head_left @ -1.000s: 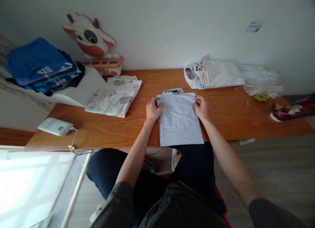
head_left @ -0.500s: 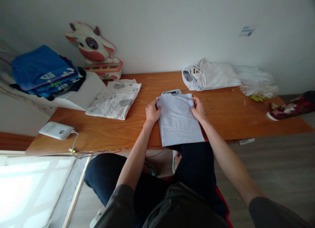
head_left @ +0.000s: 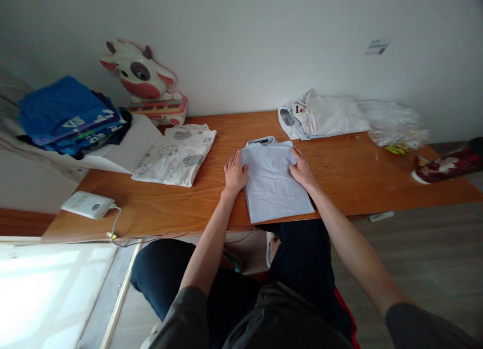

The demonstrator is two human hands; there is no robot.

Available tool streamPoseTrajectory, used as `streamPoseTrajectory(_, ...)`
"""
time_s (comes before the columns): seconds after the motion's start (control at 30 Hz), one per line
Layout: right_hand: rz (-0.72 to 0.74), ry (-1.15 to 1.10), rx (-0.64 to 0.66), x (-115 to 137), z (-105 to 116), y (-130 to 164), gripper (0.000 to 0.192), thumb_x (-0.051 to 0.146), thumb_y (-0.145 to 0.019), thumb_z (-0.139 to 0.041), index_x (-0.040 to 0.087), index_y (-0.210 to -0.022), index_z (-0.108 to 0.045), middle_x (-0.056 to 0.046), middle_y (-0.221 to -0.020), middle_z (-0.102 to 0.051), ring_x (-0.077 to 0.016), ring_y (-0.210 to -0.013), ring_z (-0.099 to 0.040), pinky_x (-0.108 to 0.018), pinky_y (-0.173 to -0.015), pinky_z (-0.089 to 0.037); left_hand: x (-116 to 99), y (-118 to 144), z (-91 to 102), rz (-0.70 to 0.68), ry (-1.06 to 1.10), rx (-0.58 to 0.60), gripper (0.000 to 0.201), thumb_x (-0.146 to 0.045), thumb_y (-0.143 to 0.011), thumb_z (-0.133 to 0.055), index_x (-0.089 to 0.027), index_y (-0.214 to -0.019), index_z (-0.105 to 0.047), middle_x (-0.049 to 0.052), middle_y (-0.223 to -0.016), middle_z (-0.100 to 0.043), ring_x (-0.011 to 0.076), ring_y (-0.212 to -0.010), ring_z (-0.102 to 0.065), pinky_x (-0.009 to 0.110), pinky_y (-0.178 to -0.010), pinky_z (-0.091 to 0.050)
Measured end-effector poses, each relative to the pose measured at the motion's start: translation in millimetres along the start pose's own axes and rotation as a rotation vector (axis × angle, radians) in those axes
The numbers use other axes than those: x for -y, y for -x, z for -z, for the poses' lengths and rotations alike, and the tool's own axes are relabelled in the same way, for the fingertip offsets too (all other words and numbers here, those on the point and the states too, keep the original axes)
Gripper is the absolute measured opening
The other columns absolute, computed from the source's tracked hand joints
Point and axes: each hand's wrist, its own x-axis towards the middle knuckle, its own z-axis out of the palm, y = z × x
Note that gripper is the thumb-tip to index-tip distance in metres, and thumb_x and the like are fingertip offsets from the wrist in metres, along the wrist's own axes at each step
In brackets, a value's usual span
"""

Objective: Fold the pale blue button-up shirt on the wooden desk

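Observation:
A folded pale blue shirt (head_left: 274, 188) lies on the wooden table (head_left: 339, 173), collar toward the wall. My left hand (head_left: 235, 173) rests flat on the shirt's left edge, fingers spread and laid over the cloth. On the right side of the shirt's upper part lies my right hand (head_left: 300, 169), palm down and fingers extended. Neither hand grips the fabric; both press on it.
A folded white cloth with grey animal prints (head_left: 176, 154) lies to the left. Folded white shirts (head_left: 324, 118) and a clear plastic bag (head_left: 396, 122) sit at the back right. A cow-shaped toy keyboard (head_left: 147, 85), blue clothes (head_left: 71, 115) and a white device with a cable (head_left: 87, 205) are at left.
Both hands slid from the shirt's upper corners down and inward, flattening on the cloth. The view shifted slightly.

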Motion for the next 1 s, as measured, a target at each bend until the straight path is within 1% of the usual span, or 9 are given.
streamPoseTrajectory(0.1, 0.016, 0.006, 0.020, 0, 0, 3, 0.093, 0.012, -0.073, -0.059, 0.019, -0.165, -0.046, -0.008, -0.172, -0.047, -0.0297, -0.164, -0.037, -0.053, -0.139, -0.025, 1, -1, -1.0, 0.022, 0.071, -0.047, 0.061, -0.024, -0.099, -0.060, -0.023, -0.158, -0.046, 0.014, -0.156, -0.063, 0.0329, -0.146, -0.057, 0.053, -0.123, -0.042)
streamPoseTrajectory(0.2, 0.075, -0.028, -0.035, -1, 2, 5, 0.087, 0.009, -0.075, -0.056, 0.021, -0.161, -0.049, -0.008, -0.172, -0.047, -0.0265, -0.161, -0.040, -0.052, -0.138, -0.028, 2, -3, -2.0, 0.088, 0.146, -0.108, 0.048, -0.027, -0.096, -0.067, -0.020, -0.142, -0.054, 0.016, -0.137, -0.072, 0.0330, -0.129, -0.067, 0.048, -0.112, -0.051)
streamPoseTrajectory(0.37, 0.086, -0.071, -0.105, -5, 4, 4, 0.046, 0.011, -0.078, -0.055, 0.024, -0.119, -0.073, -0.011, -0.158, -0.060, -0.0288, -0.147, -0.057, -0.054, -0.124, -0.047, 3, -3, -2.7, 0.115, 0.120, -0.137, 0.024, -0.027, -0.094, -0.070, -0.023, -0.115, -0.060, 0.010, -0.105, -0.074, 0.0311, -0.109, -0.069, 0.046, -0.103, -0.053)
streamPoseTrajectory(0.47, 0.053, -0.066, -0.099, -6, 4, 3, 0.031, 0.013, -0.081, -0.057, 0.024, -0.100, -0.078, -0.011, -0.151, -0.067, -0.0311, -0.140, -0.063, -0.055, -0.121, -0.049, 5, -3, -1.5, 0.084, 0.122, -0.110, 0.014, -0.025, -0.095, -0.067, -0.025, -0.108, -0.063, 0.007, -0.097, -0.073, 0.0304, -0.107, -0.068, 0.045, -0.101, -0.052)
streamPoseTrajectory(0.53, 0.039, -0.074, -0.075, -4, 4, 3, 0.035, 0.014, -0.082, -0.056, 0.024, -0.105, -0.081, -0.009, -0.150, -0.068, -0.0308, -0.141, -0.063, -0.055, -0.125, -0.046, 7, -3, -0.4, 0.062, 0.127, -0.096, 0.010, -0.024, -0.097, -0.065, -0.026, -0.106, -0.065, 0.007, -0.096, -0.073, 0.0297, -0.105, -0.067, 0.044, -0.100, -0.052)
streamPoseTrajectory(0.63, 0.051, -0.102, -0.042, 2, 5, 4, 0.059, 0.011, -0.078, -0.057, 0.025, -0.131, -0.077, -0.004, -0.156, -0.065, -0.0276, -0.150, -0.056, -0.052, -0.131, -0.040, 8, -4, 1.5, 0.046, 0.135, -0.084, 0.014, -0.023, -0.099, -0.059, -0.025, -0.109, -0.069, 0.007, -0.099, -0.073, 0.0281, -0.102, -0.067, 0.043, -0.100, -0.052)
streamPoseTrajectory(0.7, 0.061, -0.114, -0.025, 6, 6, 4, 0.069, 0.009, -0.074, -0.058, 0.025, -0.139, -0.074, -0.002, -0.159, -0.063, -0.0262, -0.153, -0.053, -0.049, -0.134, -0.037, 8, -4, 3.1, 0.046, 0.134, -0.082, 0.021, -0.023, -0.101, -0.055, -0.024, -0.114, -0.071, 0.009, -0.102, -0.073, 0.0282, -0.102, -0.068, 0.044, -0.102, -0.051)
streamPoseTrajectory(0.9, 0.072, -0.085, -0.045, 5, 6, 4, 0.050, 0.008, -0.074, -0.059, 0.025, -0.115, -0.082, -0.005, -0.159, -0.062, -0.0289, -0.148, -0.058, -0.052, -0.130, -0.041, -2, -2, 7.2, 0.075, 0.008, -0.024, 0.042, -0.032, -0.100, -0.062, -0.026, -0.140, -0.068, 0.012, -0.122, -0.074, 0.0336, -0.120, -0.067, 0.048, -0.107, -0.049)
streamPoseTrajectory(1.0, 0.083, -0.087, -0.062, 3, 6, 4, 0.044, 0.008, -0.077, -0.059, 0.026, -0.111, -0.082, -0.005, -0.159, -0.061, -0.0286, -0.149, -0.056, -0.053, -0.129, -0.043, -3, -1, 5.9, 0.066, -0.036, 0.014, 0.048, -0.031, -0.103, -0.057, -0.027, -0.150, -0.062, 0.013, -0.137, -0.070, 0.0338, -0.129, -0.065, 0.051, -0.113, -0.046)
